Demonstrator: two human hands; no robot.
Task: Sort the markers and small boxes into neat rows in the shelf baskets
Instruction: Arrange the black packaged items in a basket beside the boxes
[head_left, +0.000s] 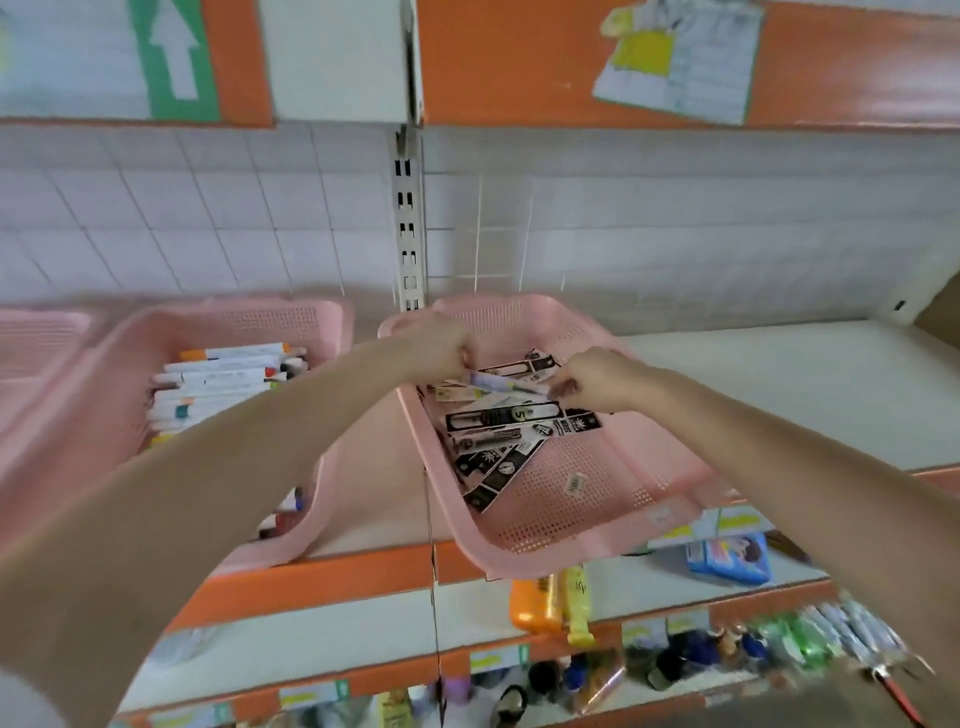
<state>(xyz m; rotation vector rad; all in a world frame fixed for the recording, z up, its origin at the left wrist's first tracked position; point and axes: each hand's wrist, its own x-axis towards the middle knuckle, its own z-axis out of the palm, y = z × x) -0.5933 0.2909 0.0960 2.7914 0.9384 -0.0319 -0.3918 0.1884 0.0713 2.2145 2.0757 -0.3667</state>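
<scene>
two hands hold one pale box (503, 383) over a shelf (779, 384)

the left basket (156, 332) has markers (223, 384) lying side by side in a row. the left hand (441, 348) curls round one end of the pale box, above the right basket (597, 499). black boxes (498, 441) lie spread like a fan under it. the right hand (597, 379) pinches the other end.

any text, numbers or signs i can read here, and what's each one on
"5" in a circle on a black pack in the right basket.
White up arrow, no words, on the green sign.
Other print on the packs, the sticker on the basket floor, the markers, the wall papers and the shelf tags: too blurred to read.
</scene>
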